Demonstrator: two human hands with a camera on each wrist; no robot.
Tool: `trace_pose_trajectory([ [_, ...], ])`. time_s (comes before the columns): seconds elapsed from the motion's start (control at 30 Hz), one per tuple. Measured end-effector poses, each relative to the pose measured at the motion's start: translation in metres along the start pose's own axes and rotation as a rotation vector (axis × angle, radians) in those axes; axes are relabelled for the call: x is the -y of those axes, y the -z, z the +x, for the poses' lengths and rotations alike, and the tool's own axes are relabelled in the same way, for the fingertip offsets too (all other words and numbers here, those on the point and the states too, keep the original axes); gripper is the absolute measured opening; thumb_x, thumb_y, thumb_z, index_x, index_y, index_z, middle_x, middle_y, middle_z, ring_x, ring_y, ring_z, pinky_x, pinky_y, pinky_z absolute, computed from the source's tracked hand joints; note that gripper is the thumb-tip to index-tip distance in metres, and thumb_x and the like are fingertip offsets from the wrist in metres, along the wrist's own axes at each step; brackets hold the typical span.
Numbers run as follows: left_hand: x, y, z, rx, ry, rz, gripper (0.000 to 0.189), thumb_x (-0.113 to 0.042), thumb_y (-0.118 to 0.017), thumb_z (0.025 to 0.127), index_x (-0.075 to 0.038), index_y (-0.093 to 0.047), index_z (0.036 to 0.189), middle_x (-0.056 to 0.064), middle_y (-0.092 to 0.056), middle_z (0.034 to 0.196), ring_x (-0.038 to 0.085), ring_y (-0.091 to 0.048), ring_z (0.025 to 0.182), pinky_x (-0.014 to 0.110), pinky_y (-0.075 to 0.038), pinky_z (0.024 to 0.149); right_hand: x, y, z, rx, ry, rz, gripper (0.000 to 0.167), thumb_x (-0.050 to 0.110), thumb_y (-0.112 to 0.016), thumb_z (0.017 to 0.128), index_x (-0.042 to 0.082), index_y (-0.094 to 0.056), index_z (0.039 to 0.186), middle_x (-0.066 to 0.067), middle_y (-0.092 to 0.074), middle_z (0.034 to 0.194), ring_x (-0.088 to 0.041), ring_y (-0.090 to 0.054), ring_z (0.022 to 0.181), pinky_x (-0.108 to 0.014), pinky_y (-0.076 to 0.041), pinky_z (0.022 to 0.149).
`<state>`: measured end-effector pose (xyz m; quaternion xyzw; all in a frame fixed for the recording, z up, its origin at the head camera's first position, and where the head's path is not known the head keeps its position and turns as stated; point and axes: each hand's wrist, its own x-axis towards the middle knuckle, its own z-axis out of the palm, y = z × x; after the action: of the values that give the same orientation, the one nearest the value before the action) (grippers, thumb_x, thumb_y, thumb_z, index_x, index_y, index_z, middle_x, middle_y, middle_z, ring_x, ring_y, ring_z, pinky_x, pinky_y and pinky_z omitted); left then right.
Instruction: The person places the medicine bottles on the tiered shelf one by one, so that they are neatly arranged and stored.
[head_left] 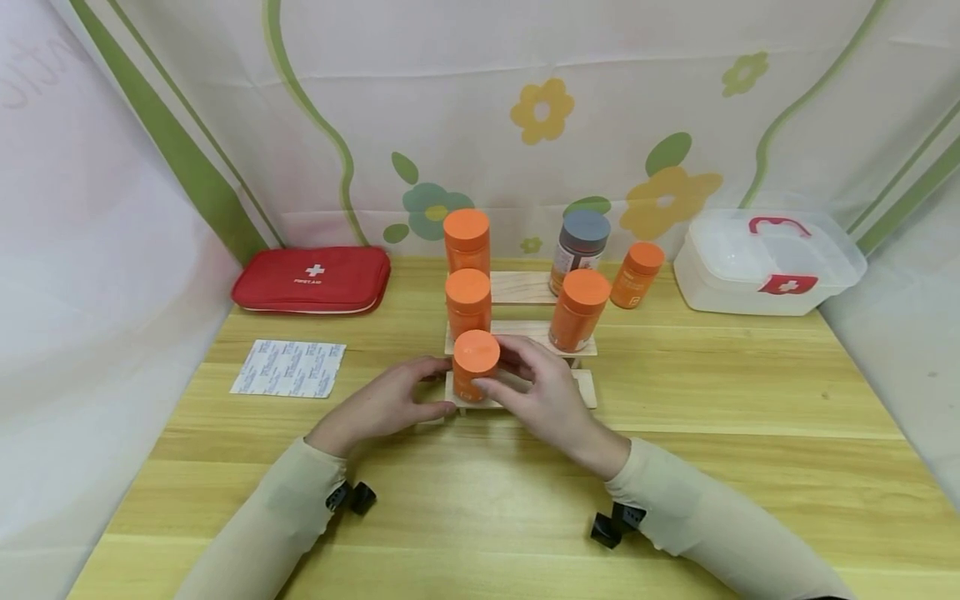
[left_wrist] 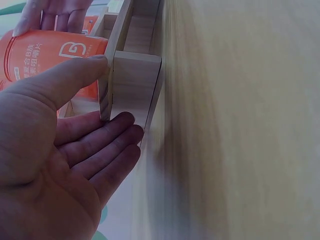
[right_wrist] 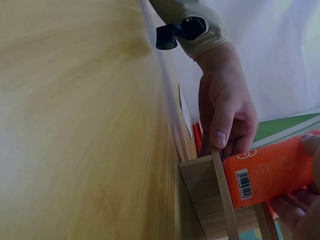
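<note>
A small stepped wooden rack (head_left: 525, 289) stands mid-table, holding several orange-capped bottles and one grey-capped bottle (head_left: 581, 250). My right hand (head_left: 546, 398) grips an orange bottle (head_left: 475, 367) at the left end of the lowest step, thumb in front and fingers behind. In the right wrist view, that orange bottle (right_wrist: 272, 170) shows a barcode, its base at the step board. My left hand (head_left: 393, 398) holds the rack's lower left end. In the left wrist view, its thumb lies at the board's edge and its fingertips touch the side panel (left_wrist: 132, 82).
Behind the lowest step are orange bottles (head_left: 468, 304) on the left and another orange bottle (head_left: 579, 310) on the right. A smaller orange bottle (head_left: 637, 275) stands beside the rack. Further out are a red first-aid pouch (head_left: 311, 281), a blister sheet (head_left: 288, 368) and a white box (head_left: 768, 262).
</note>
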<state>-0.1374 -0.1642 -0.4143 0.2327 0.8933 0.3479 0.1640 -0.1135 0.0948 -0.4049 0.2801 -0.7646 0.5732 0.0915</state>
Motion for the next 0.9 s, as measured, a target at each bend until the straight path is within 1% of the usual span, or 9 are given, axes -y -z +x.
trace_pose_trajectory([
  [0.1,0.0,0.0,0.0001,-0.002,-0.001,0.008,0.067,-0.036,-0.081,0.098,-0.009,-0.058,0.155,0.01,-0.064,0.154,0.032,-0.061,0.143,0.055,-0.047,0.123,0.0009,-0.0018,0.0013,-0.002,0.002,-0.022,0.054,0.002,-0.086,0.09,-0.002,-0.066,0.139,-0.019,-0.07,0.134,-0.033,-0.073,0.122,-0.035,-0.064,0.102],
  [0.27,0.0003,-0.0005,0.0005,-0.003,-0.01,0.012,0.065,-0.036,-0.081,0.098,-0.01,-0.059,0.154,0.009,-0.065,0.152,0.031,-0.062,0.141,0.055,-0.049,0.122,0.0005,-0.0032,0.0022,-0.001,0.031,-0.083,0.053,0.004,-0.088,0.088,-0.002,-0.067,0.137,-0.018,-0.069,0.133,-0.031,-0.073,0.12,-0.035,-0.064,0.1],
  [0.43,0.0005,-0.0006,0.0003,-0.007,-0.017,0.012,0.065,-0.037,-0.081,0.099,-0.011,-0.059,0.154,0.008,-0.066,0.151,0.031,-0.062,0.141,0.055,-0.049,0.122,-0.0015,-0.0033,0.0016,0.003,0.059,-0.134,0.055,0.004,-0.089,0.087,-0.002,-0.066,0.137,-0.017,-0.069,0.133,-0.031,-0.073,0.12,-0.035,-0.064,0.1],
  [0.6,0.0006,-0.0003,0.0002,-0.007,-0.017,0.005,0.065,-0.037,-0.081,0.099,-0.011,-0.059,0.154,0.007,-0.066,0.151,0.03,-0.061,0.142,0.055,-0.049,0.122,-0.002,-0.0037,0.001,0.002,0.057,-0.164,0.059,0.004,-0.09,0.087,-0.004,-0.064,0.139,-0.018,-0.068,0.135,-0.031,-0.072,0.121,-0.035,-0.064,0.101],
  [0.9,0.0008,-0.0005,0.0007,-0.005,-0.019,0.003,0.064,-0.037,-0.08,0.099,-0.011,-0.059,0.154,0.007,-0.066,0.151,0.03,-0.061,0.142,0.054,-0.049,0.122,-0.0013,-0.0032,-0.0011,-0.002,0.051,-0.187,0.06,0.005,-0.091,0.086,-0.004,-0.064,0.14,-0.019,-0.069,0.136,-0.031,-0.073,0.12,-0.034,-0.063,0.103],
])
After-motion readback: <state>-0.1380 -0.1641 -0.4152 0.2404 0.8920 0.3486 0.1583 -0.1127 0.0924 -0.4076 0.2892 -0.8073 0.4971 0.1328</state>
